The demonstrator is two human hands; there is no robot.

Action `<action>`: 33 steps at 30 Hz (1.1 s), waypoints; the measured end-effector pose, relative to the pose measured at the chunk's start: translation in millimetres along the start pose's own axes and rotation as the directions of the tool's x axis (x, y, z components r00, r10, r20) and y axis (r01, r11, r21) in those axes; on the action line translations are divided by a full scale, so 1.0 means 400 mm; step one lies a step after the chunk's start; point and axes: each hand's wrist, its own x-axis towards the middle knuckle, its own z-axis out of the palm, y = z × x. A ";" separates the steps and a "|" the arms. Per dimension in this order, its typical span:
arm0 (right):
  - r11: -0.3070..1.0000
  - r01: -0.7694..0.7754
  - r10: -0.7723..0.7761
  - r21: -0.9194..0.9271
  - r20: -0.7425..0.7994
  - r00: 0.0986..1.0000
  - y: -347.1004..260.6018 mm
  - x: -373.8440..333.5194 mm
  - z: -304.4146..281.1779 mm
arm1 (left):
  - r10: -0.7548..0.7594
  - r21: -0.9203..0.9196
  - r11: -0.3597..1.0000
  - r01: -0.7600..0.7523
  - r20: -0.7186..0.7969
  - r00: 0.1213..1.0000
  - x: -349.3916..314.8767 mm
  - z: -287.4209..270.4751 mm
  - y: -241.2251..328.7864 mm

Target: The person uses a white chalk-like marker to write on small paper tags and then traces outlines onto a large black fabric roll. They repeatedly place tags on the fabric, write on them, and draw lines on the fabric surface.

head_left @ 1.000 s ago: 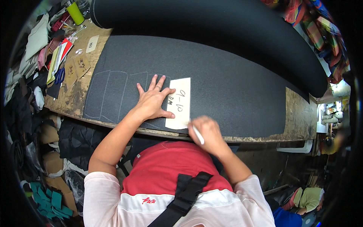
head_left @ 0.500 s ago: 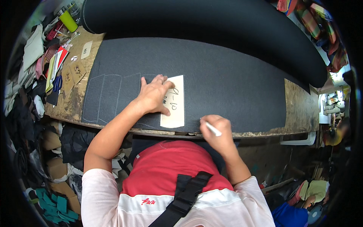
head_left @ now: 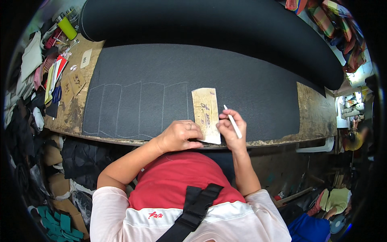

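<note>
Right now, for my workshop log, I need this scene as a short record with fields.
Left hand: at the lower left edge of the card template
Right hand: holds a white pen, beside the card template
Cloth: dark grey, pale outlines left of the card template
Beyond: black fabric roll
Table, left end: blue-handled scissors, lime-green bottle

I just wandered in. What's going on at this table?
A person has both hands at a tan card above dark cloth near the table's front edge. The left hand is at the card's lower left edge; the right hand grips a slim white stick, its thumb by the card's right edge. Pale outlines run across the cloth left of the card, and a big dark roll lies along the far side.
</note>
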 end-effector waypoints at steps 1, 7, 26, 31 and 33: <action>0.999 0.023 -0.022 -0.045 0.010 1.000 0.017 -0.016 -0.002 | -0.038 0.132 0.990 0.045 -0.056 0.998 -0.008 0.001 -0.012; 0.976 0.140 -0.134 -0.168 0.044 0.990 0.070 -0.032 0.025 | -0.500 0.564 0.703 0.433 -0.041 0.865 -0.003 -0.018 -0.045; 0.629 0.398 -0.322 -0.667 0.242 0.915 -0.014 0.256 0.164 | -0.710 0.599 0.582 0.550 0.045 0.702 0.048 -0.022 -0.049; 0.711 0.243 -0.312 -0.660 0.014 0.950 -0.054 0.263 0.095 | -0.680 0.608 0.588 0.533 0.015 0.733 0.040 -0.019 -0.053; 0.675 0.248 -0.299 -0.695 0.051 0.953 -0.055 0.251 0.081 | -0.676 0.616 0.585 0.528 0.011 0.737 0.036 -0.015 -0.056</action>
